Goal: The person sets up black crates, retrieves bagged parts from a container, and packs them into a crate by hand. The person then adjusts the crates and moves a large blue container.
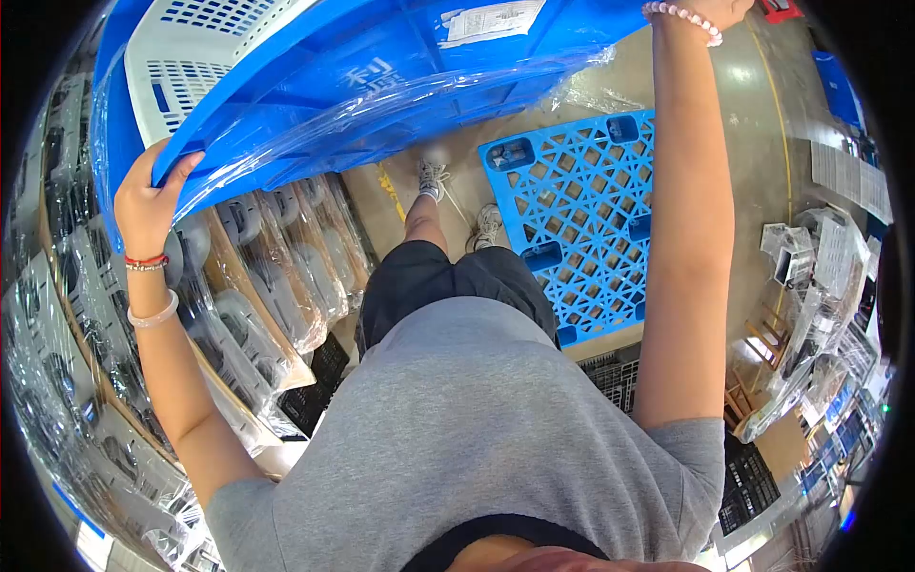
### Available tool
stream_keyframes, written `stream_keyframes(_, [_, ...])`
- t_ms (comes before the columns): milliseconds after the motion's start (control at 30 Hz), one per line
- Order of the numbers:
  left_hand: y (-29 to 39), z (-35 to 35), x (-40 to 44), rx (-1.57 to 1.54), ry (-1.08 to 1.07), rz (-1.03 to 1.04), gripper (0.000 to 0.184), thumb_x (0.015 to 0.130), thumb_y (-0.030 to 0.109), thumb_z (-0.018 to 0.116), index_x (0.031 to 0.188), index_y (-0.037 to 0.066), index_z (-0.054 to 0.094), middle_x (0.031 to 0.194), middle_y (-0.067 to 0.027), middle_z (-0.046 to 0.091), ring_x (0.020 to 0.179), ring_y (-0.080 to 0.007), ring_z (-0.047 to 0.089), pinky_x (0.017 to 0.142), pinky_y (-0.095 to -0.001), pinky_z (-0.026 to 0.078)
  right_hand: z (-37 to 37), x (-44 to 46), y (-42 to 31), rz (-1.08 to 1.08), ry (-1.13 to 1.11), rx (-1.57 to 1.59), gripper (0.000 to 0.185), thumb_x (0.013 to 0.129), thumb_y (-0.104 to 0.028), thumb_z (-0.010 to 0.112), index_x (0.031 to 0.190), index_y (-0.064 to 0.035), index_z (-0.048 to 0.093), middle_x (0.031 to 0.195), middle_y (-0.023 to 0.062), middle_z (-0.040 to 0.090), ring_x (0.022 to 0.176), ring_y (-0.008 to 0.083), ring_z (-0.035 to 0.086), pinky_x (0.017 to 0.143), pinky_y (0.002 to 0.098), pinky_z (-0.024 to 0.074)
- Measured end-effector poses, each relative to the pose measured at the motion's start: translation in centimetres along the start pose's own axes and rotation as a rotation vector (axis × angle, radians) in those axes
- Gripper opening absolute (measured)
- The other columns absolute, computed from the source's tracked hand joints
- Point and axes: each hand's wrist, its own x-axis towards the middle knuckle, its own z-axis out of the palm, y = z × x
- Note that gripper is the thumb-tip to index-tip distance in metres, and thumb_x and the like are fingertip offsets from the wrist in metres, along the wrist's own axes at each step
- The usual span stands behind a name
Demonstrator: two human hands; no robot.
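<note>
My left hand (152,188) is closed on the rim of a large blue plastic bin (324,119), with the thumb over the edge. Clear film wraps the bin's side, which also carries white lettering and a torn paper label (492,21). Inside the bin sits a white perforated basket (181,71). My right hand (722,11) is at the top edge of the view, past the bin's right end; its fingers are cut off, so what it touches is hidden.
A light-blue lattice pallet (572,214) lies on the floor right of my feet. Film-wrapped stacks of grey parts with cardboard layers (257,276) stand close on my left. Black crates (748,486) and wrapped goods (829,276) are on the right.
</note>
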Motion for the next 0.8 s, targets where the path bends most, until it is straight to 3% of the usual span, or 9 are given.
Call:
stream_keyframes(300, [-0.2,0.4,-1.0,0.020,0.060,0.063,0.034,0.071,0.030,0.070,0.095,0.006,0.063,0.089,-0.0107,0.064,0.080,-0.0240,0.062,0.070,-0.0284,0.047,-4.9,-0.1,2.3,-0.020,-0.093,-0.201,0.031,0.084,-0.025,0.043,0.101,-0.0012,0.053,0.101,0.0125,0.053,0.098,0.0217,0.046,0.088,0.0306,0.0343])
stream_keyframes(467, [0.4,0.5,-1.1,0.054,0.178,0.231,0.044,0.071,0.028,0.071,0.104,0.003,0.058,0.094,-0.0122,0.062,0.084,-0.0256,0.061,0.072,-0.0289,0.046,-21.5,-12.1,7.2,0.095,-0.482,-0.760,0.041,0.088,-0.032,0.041,0.115,-0.0016,0.047,0.116,0.0182,0.050,0.112,0.0270,0.043,0.095,0.0348,0.0321])
stream_keyframes(500, [0.4,0.6,-1.4,-0.005,0.138,0.158,0.052,0.069,0.029,0.072,0.111,0.003,0.054,0.100,-0.0118,0.061,0.090,-0.0251,0.058,0.082,-0.0343,0.042,-26.5,-16.9,7.0,0.215,-0.608,-0.865,0.044,0.089,-0.034,0.040,0.118,-0.0016,0.046,0.119,0.0194,0.049,0.115,0.0280,0.042,0.097,0.0357,0.0316])
stream_keyframes(567, [0.6,0.4,-1.5,0.155,0.391,0.399,0.052,0.072,0.026,0.069,0.115,0.003,0.049,0.109,-0.0148,0.056,0.100,-0.0267,0.053,0.093,-0.0425,0.032,-34.0,-27.4,0.5,1.145,-0.737,-1.021,0.045,0.087,-0.038,0.039,0.114,-0.0039,0.049,0.116,0.0225,0.050,0.112,0.0327,0.045,0.094,0.0387,0.0352])
stream_keyframes(600, [0.9,0.7,-2.5,-0.008,0.512,0.464,0.049,0.074,0.022,0.067,0.114,0.003,0.048,0.110,-0.0164,0.055,0.104,-0.0283,0.050,0.096,-0.0451,0.027,-37.6,-32.6,-2.9,1.536,-0.885,-1.148,0.045,0.086,-0.039,0.038,0.113,-0.0051,0.051,0.114,0.0240,0.051,0.111,0.0351,0.047,0.092,0.0402,0.0369])
stream_keyframes(633, [1.7,1.5,-3.3,-0.179,0.636,0.525,0.045,0.075,0.019,0.064,0.114,0.003,0.047,0.111,-0.0180,0.053,0.108,-0.0299,0.047,0.099,-0.0476,0.022,-42.3,-37.8,-5.9,1.222,-1.390,-1.366,0.041,0.085,-0.036,0.037,0.106,-0.0051,0.055,0.108,0.0244,0.054,0.103,0.0346,0.052,0.087,0.0415,0.0404])
stream_keyframes(667, [2.9,3.1,-3.8,-0.447,0.723,0.661,0.031,0.081,0.015,0.056,0.108,0.001,0.048,0.109,-0.0168,0.052,0.103,-0.0293,0.049,0.098,-0.0469,0.027,-53.1,-47.8,-6.0,1.145,-1.209,-1.406,0.039,0.085,-0.032,0.038,0.106,-0.0054,0.056,0.109,0.0221,0.054,0.100,0.0325,0.054,0.084,0.0417,0.0413])
stream_keyframes(767, [8.2,8.4,-7.2,-0.659,0.192,0.618,0.026,0.076,0.013,0.059,0.099,0.002,0.052,0.099,-0.0145,0.057,0.094,-0.0292,0.053,0.088,-0.0424,0.037,-47.6,-49.7,-21.5,1.757,-0.860,-1.331,0.039,0.083,-0.031,0.040,0.103,-0.0038,0.059,0.095,0.0196,0.061,0.092,0.0266,0.058,0.081,0.0350,0.0433])
stream_keyframes(800, [10.3,11.5,-8.1,-0.789,-0.061,0.624,0.020,0.078,0.011,0.057,0.096,0.001,0.055,0.098,-0.0132,0.058,0.093,-0.0288,0.053,0.086,-0.0383,0.039,-49.9,-53.3,-23.4,1.770,-0.796,-1.311,0.039,0.083,-0.031,0.040,0.103,-0.0038,0.059,0.095,0.0196,0.061,0.092,0.0266,0.058,0.081,0.0350,0.0433])
